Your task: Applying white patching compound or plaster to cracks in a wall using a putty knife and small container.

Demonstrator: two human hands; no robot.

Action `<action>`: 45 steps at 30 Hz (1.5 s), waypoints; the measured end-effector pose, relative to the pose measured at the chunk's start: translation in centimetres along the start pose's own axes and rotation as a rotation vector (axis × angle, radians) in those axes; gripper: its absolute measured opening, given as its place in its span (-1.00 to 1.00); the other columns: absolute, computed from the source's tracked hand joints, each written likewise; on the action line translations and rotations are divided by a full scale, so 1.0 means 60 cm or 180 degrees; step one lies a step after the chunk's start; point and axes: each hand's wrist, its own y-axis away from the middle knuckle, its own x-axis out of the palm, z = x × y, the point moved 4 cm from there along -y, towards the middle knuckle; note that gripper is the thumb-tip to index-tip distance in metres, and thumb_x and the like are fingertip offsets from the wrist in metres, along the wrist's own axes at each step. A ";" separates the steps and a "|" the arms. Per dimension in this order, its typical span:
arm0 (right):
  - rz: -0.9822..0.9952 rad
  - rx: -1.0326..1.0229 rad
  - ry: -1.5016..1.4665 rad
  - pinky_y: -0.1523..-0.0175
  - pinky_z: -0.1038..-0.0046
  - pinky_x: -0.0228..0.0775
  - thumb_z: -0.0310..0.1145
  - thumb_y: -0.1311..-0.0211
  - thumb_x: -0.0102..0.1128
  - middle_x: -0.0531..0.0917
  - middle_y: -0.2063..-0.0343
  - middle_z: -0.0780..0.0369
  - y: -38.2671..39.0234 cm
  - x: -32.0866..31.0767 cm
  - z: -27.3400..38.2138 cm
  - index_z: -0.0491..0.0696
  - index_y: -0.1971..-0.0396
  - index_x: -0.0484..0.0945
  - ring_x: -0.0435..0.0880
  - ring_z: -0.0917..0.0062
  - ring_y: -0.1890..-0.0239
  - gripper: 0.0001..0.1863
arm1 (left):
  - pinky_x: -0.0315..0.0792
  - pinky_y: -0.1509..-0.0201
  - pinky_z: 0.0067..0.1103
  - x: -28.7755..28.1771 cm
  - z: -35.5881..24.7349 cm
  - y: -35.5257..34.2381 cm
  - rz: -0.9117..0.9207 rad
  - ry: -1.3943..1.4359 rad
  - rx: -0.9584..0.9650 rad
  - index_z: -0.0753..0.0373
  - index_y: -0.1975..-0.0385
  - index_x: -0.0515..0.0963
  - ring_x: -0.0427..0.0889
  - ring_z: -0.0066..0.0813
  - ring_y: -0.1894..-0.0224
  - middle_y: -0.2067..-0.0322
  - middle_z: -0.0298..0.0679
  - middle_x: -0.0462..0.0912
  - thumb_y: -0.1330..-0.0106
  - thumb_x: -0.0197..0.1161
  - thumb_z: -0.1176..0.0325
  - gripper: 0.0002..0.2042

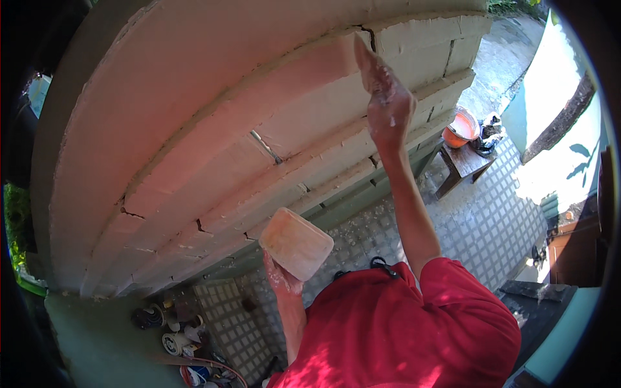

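Left hand point(283, 279) — one tub point(296, 244) held, right hand point(392, 111) — at one wall point(213, 145)

Tub point(296, 244) left, bucket point(455, 138) right, bag point(486, 143) probably beside it

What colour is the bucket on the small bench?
The bucket is orange; it shows best in the head view, at the upper right.

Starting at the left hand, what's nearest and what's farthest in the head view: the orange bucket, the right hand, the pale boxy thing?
1. Pale boxy thing: held in the left hand.
2. Right hand: raised by the wall, up and to the right.
3. Orange bucket: beyond it, on the bench at right.
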 end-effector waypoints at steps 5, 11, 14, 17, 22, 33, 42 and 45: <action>0.0054 0.0178 0.1297 0.16 0.22 0.53 -0.44 -0.37 0.02 0.65 0.19 -0.03 0.008 0.017 0.017 -0.02 -0.11 0.57 0.66 0.03 0.16 -0.65 | 0.33 -0.36 -0.08 -0.010 -0.011 0.002 -0.0025 0.0188 0.0000 0.16 -0.36 0.25 0.39 -0.07 -0.32 -0.31 -0.13 0.36 -0.43 0.09 0.02 -0.42; 0.0412 -0.0566 0.0584 0.13 0.19 0.56 -0.63 -0.10 0.00 0.63 0.07 -0.09 0.112 0.099 0.080 -0.08 -0.11 0.57 0.67 0.02 0.17 -0.49 | 0.33 -0.36 -0.08 -0.003 -0.019 -0.010 -0.0061 0.0060 -0.0005 0.16 -0.37 0.24 0.37 -0.07 -0.33 -0.32 -0.14 0.36 -0.44 0.07 0.00 -0.41; 0.0521 -0.0708 0.0367 0.10 0.26 0.58 -0.67 -0.12 -0.03 0.64 0.04 -0.03 0.127 0.110 0.084 -0.08 -0.13 0.56 0.71 0.10 0.14 -0.47 | 0.32 -0.37 -0.09 -0.003 -0.031 -0.009 -0.0033 0.0094 -0.0003 0.16 -0.36 0.25 0.38 -0.07 -0.32 -0.31 -0.14 0.37 -0.45 0.06 0.00 -0.42; 0.0271 -0.0030 0.0491 0.11 0.41 0.57 -0.56 -0.33 -0.01 0.70 0.14 0.01 0.078 0.053 0.057 -0.10 -0.09 0.59 0.76 0.29 0.16 -0.63 | 0.31 -0.37 -0.08 -0.006 -0.036 -0.001 -0.0273 0.0019 0.0096 0.16 -0.36 0.27 0.38 -0.08 -0.32 -0.32 -0.14 0.37 -0.45 0.05 0.01 -0.44; 0.0004 -0.0007 0.0460 0.14 0.45 0.56 -0.56 -0.34 0.00 0.70 0.12 0.01 0.098 0.076 0.029 -0.11 -0.09 0.59 0.78 0.36 0.19 -0.64 | 0.36 -0.35 -0.15 -0.010 -0.051 0.004 0.0029 0.0143 0.0010 0.16 -0.36 0.24 0.40 -0.13 -0.31 -0.31 -0.17 0.37 -0.47 0.01 0.01 -0.45; 0.0822 -0.0198 -0.0088 -0.02 0.32 0.56 -0.76 -0.07 -0.07 0.61 -0.02 -0.04 0.207 0.162 0.129 -0.11 -0.13 0.55 0.67 0.13 0.02 -0.42 | 0.27 -0.40 -0.08 -0.056 -0.081 -0.015 0.0035 0.0057 -0.0090 0.15 -0.38 0.22 0.33 -0.07 -0.36 -0.35 -0.14 0.32 -0.45 0.05 0.01 -0.42; -0.0172 0.0018 0.1154 0.12 0.44 0.50 -0.47 -0.39 -0.03 0.64 0.24 -0.13 -0.014 -0.026 0.004 0.00 -0.04 0.65 0.73 0.46 0.26 -0.66 | 0.30 -0.38 -0.09 -0.052 -0.078 -0.024 -0.0024 -0.0127 -0.0064 0.16 -0.37 0.24 0.36 -0.07 -0.34 -0.33 -0.15 0.34 -0.44 0.06 -0.02 -0.41; -0.0371 -0.0187 0.1090 0.14 0.41 0.50 -0.46 -0.34 0.04 0.64 0.28 -0.11 0.015 0.022 0.035 0.07 -0.03 0.66 0.72 0.20 0.30 -0.66 | 0.30 -0.38 -0.09 -0.045 -0.079 -0.020 -0.0035 -0.0128 -0.0082 0.17 -0.36 0.25 0.37 -0.08 -0.33 -0.33 -0.15 0.35 -0.44 0.06 -0.02 -0.41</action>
